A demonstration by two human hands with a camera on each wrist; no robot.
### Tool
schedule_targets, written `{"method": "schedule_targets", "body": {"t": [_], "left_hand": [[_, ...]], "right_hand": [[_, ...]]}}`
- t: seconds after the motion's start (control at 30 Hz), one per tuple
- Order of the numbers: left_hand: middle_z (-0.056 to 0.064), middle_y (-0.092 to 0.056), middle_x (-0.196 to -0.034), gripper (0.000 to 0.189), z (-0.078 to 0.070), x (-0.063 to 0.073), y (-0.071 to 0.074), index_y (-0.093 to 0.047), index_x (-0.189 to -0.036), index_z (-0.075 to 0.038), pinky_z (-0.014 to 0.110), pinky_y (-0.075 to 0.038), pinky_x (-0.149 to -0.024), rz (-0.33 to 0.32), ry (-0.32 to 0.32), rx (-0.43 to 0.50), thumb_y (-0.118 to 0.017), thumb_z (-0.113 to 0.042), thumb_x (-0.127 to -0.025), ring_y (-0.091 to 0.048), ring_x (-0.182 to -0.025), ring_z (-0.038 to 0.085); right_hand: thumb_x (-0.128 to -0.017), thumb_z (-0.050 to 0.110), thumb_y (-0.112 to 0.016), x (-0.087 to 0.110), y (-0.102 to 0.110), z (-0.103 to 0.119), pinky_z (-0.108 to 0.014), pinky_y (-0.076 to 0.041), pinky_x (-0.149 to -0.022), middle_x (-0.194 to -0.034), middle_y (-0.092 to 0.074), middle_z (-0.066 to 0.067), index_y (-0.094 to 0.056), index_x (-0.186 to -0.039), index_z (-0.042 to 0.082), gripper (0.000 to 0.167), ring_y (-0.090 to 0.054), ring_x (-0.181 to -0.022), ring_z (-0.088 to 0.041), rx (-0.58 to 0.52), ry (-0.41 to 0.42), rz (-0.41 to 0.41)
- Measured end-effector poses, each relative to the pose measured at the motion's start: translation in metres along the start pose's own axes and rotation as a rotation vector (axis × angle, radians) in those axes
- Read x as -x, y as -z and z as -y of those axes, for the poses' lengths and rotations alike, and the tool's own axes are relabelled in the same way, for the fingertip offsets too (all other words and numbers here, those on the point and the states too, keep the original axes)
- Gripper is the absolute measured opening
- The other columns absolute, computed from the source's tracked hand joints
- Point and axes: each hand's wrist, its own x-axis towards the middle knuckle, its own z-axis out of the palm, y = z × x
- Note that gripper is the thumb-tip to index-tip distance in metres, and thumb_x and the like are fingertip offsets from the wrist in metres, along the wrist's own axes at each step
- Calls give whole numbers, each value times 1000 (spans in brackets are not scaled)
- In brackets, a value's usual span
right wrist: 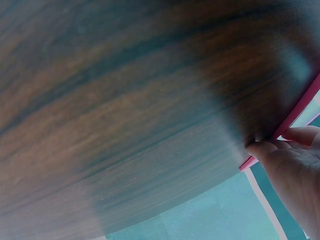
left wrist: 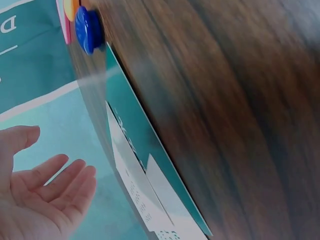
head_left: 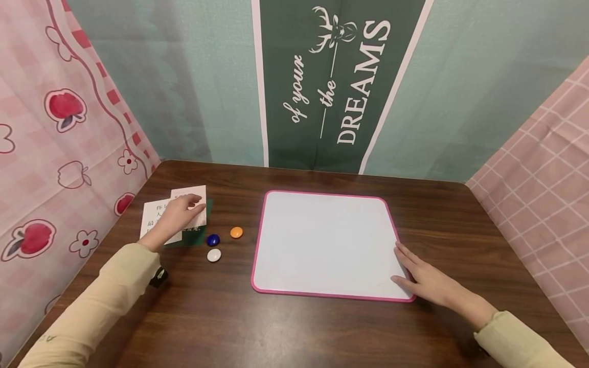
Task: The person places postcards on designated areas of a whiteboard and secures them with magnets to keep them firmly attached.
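Note:
My left hand (head_left: 181, 211) hovers over a small pile of cards at the table's left, its fingers loosely bent and holding nothing. White cards with printed characters (head_left: 154, 217) lie on top of a dark green card (head_left: 195, 236); my forearm and hand hide part of them. In the left wrist view, the palm (left wrist: 45, 195) appears beside the white cards (left wrist: 175, 212), with a gap between. A white board (head_left: 322, 245) with a pink rim lies flat in the middle. At its right edge rests my right hand (head_left: 428, 280), fingers extended along the rim and thumb over the surface.
Between cards and board are three round button-like pieces: blue (head_left: 213, 240), orange (head_left: 236, 232) and white (head_left: 213, 255). The brown wooden table (head_left: 221, 327) meets a green curtain (head_left: 216, 102) behind, with pink cloths on both sides.

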Motion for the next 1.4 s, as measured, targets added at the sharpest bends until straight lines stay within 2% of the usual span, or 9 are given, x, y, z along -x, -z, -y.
{"method": "schedule_targets", "body": {"t": [0.13, 0.3, 0.37, 0.5, 0.63, 0.97, 1.23, 1.3, 1.4], "left_hand": [[32, -52, -117, 42, 6, 1, 3, -48, -121, 13, 54, -41, -87, -13, 23, -1, -48, -19, -93, -51, -105, 44], [33, -51, -117, 43, 12, 1, 6, -47, -120, 14, 54, -40, -87, -24, 61, -11, -49, -19, -93, -49, -105, 45], [34, -51, -117, 44, 15, 2, 8, -47, -120, 15, 54, -40, -87, -31, 78, -13, -49, -20, -92, -49, -104, 45], [35, -49, -116, 46, 19, 3, 10, -46, -119, 17, 55, -39, -88, -38, 120, -12, -49, -20, -92, -48, -104, 47], [37, -46, -118, 49, 23, 2, 12, -44, -119, 19, 56, -37, -89, -18, 162, -12, -49, -21, -92, -46, -106, 49], [39, -40, -122, 56, 29, 0, 15, -39, -122, 21, 56, -34, -93, 45, 273, -1, -49, -24, -90, -40, -111, 50], [41, -39, -121, 60, 31, -1, 16, -38, -122, 23, 56, -34, -94, 76, 335, -31, -51, -26, -89, -40, -110, 51], [42, -38, -122, 63, 31, -2, 15, -36, -122, 23, 56, -33, -94, 84, 350, -37, -52, -27, -89, -38, -111, 52], [42, -41, -118, 64, 31, -2, 15, -40, -118, 24, 56, -36, -90, 94, 359, -68, -53, -30, -87, -42, -106, 52]], "right_hand": [[-87, 49, -53, 0, 0, 0, -49, -30, -99, -148, -21, -19, -27, -140, -3, 79, -28, -130, -38, -2, 2, -3], [-87, 49, -52, 1, 0, 0, -35, -24, -106, -148, -20, -19, -27, -140, -2, 78, -28, -130, -38, -6, 2, -5], [-87, 49, -52, 1, 0, 0, -35, -25, -105, -148, -20, -18, -27, -141, -2, 79, -28, -130, -37, -6, 1, -4], [-87, 50, -53, 1, 0, 0, -45, -31, -100, -148, -20, -18, -27, -141, -2, 79, -29, -130, -37, -1, -4, 0], [-87, 50, -53, 1, 0, 0, -49, -32, -98, -148, -20, -18, -27, -141, -2, 79, -29, -130, -37, 1, -5, 0], [-87, 50, -52, 1, -1, -1, -41, -29, -103, -148, -20, -17, -26, -141, -1, 79, -28, -131, -37, -10, -5, -2], [-87, 50, -52, 1, 0, 0, -45, -31, -101, -148, -20, -17, -27, -141, -1, 79, -28, -131, -37, -6, -4, -3], [-87, 50, -52, 1, 0, 0, -40, -29, -103, -148, -20, -17, -27, -141, -1, 78, -28, -130, -37, -6, -5, -6], [-87, 50, -52, 2, 0, 0, -26, -20, -107, -148, -20, -18, -27, -141, -1, 78, -28, -130, -37, -10, -1, -11]]}}
